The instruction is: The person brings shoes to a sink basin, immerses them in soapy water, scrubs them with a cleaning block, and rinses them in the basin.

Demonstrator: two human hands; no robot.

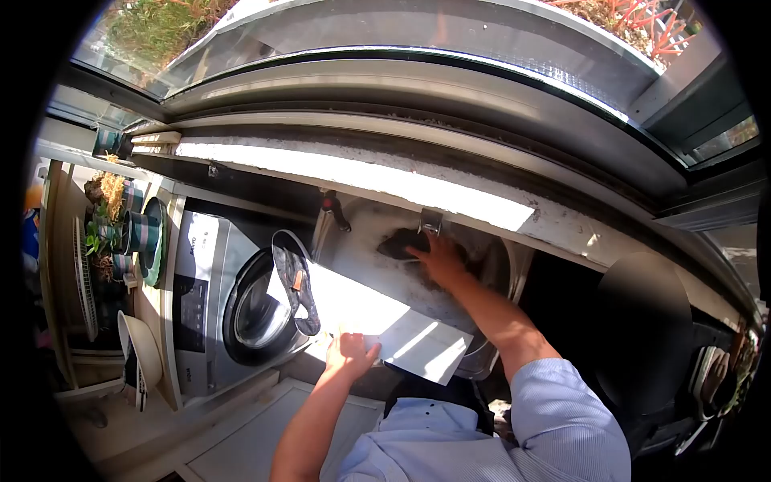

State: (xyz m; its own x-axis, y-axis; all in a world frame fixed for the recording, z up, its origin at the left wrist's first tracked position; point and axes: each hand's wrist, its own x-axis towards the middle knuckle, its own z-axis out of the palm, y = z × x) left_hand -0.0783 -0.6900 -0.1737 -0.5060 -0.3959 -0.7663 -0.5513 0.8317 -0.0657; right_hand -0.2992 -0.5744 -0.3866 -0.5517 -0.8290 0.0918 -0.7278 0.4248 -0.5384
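Mottled flat shoe (303,300) at left edge of smooth white board (393,321), dark shoe (395,244) near back edge of rounded sink (349,251), right hand (442,263) curled around it, left hand (350,355) loosely spread at board's near edge

Broad metal-framed window (401,50) above a sill (361,170) partly lit by sunlight; 1 front-loading washing machine (255,309) beside shelving (164,317) with potted plants (138,231).

Right arm (502,317) stretched well forward, slanting inward; right grip (438,261) back uppermost, thumb apart from fingers. Left forearm (313,418) angled forward, left grip (351,353) nearer body, thumb jutting sideways, fingertips hard to see from here.
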